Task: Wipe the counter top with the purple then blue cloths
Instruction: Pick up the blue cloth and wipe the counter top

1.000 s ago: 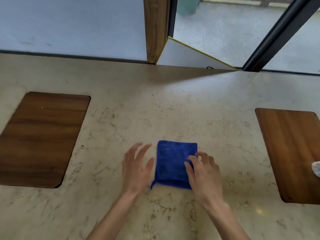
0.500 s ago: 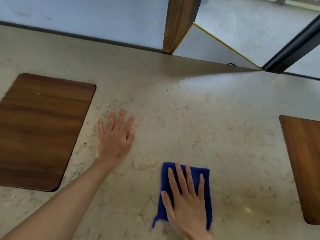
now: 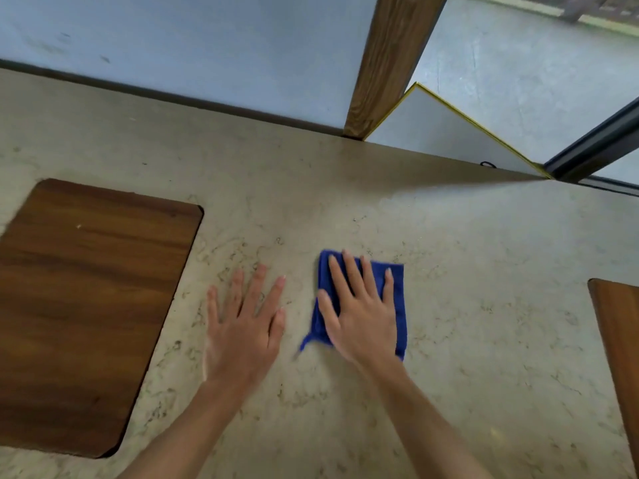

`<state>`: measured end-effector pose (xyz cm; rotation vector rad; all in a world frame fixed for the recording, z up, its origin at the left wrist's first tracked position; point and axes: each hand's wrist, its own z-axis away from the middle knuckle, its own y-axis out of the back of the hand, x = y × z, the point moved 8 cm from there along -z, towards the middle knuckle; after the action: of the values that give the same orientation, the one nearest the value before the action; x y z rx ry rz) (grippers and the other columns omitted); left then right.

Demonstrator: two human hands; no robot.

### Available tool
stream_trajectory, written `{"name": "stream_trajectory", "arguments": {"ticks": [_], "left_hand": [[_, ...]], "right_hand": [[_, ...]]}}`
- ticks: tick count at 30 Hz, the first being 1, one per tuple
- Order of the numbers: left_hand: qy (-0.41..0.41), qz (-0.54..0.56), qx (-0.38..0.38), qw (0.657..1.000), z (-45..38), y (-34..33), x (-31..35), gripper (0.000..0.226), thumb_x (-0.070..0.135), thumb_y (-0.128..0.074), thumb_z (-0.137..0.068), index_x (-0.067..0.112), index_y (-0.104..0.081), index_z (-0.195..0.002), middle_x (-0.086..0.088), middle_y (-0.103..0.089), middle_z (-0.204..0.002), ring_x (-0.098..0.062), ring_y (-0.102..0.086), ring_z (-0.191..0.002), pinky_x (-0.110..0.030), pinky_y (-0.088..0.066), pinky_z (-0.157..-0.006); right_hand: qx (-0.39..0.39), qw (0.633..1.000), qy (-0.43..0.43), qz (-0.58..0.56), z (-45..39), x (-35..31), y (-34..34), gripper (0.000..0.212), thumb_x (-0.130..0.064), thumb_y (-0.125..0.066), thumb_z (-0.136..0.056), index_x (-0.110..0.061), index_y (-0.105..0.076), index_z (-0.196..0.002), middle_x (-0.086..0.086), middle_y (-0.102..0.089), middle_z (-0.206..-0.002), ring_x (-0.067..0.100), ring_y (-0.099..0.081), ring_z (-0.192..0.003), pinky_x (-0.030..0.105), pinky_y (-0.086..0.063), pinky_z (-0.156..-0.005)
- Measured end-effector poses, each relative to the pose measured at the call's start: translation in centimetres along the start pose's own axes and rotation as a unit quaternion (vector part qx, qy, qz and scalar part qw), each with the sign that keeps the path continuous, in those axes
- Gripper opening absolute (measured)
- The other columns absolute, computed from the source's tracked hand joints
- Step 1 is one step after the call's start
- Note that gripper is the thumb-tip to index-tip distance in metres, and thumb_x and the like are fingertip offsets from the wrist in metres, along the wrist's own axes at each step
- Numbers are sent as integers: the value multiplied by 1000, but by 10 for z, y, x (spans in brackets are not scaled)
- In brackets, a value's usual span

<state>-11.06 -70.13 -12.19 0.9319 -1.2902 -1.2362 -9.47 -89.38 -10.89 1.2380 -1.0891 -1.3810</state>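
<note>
A folded blue cloth (image 3: 397,292) lies flat on the beige marble counter top (image 3: 466,271), a little right of centre. My right hand (image 3: 361,312) presses down on it with the palm flat and the fingers spread, covering most of the cloth. My left hand (image 3: 245,323) rests flat on the bare counter just left of the cloth, fingers apart, holding nothing. No purple cloth is in view.
A dark wooden inset panel (image 3: 86,305) sits in the counter at the left, and another wooden panel (image 3: 619,340) shows at the right edge. A wooden post (image 3: 387,63) and a grey wall rise behind the counter's far edge.
My right hand has pushed the blue cloth away from me toward the middle of the counter. My left hand has come back toward the cloth and now lies beside it.
</note>
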Motion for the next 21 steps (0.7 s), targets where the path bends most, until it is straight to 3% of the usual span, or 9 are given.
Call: {"name": "stream_trajectory", "arguments": {"ticks": [3, 11, 17, 21], "left_hand": [[-3, -10, 0, 1000, -2, -1, -1, 58, 52, -16, -103, 42, -11, -160, 6, -10, -172, -26, -11, -158, -62, -13, -124], [-12, -24, 11, 1000, -5, -7, -4, 59, 54, -19, -101, 43, -16, -159, 8, -11, -172, -25, -15, -158, -62, -12, -124], [-10, -36, 7, 999, -4, -7, -6, 60, 54, -18, -100, 43, -13, -159, 9, -8, -172, -24, -14, -158, -62, -14, -123], [0, -35, -4, 999, -5, -5, -7, 61, 54, -21, -99, 44, -13, -159, 10, -10, -172, -23, -16, -157, -61, -16, -123]], "right_hand": [[-14, 1000, 3, -9, -78, 16, 5, 66, -65, -12, -100, -40, -4, -160, -13, -5, -171, 14, -1, -159, 56, -1, -128], [1, 1000, -5, -13, -246, 61, 35, 64, -63, -12, -99, -40, -16, -158, -13, -16, -170, 18, -10, -158, 56, -2, -127], [15, 1000, 8, -5, -245, 60, 33, 61, -60, -14, -101, -39, -17, -159, -12, -14, -171, 19, -10, -158, 59, -4, -127], [7, 1000, -2, -16, -195, 59, 30, 62, -62, -14, -100, -41, -14, -159, -14, -12, -171, 18, -7, -159, 59, 0, -127]]}}
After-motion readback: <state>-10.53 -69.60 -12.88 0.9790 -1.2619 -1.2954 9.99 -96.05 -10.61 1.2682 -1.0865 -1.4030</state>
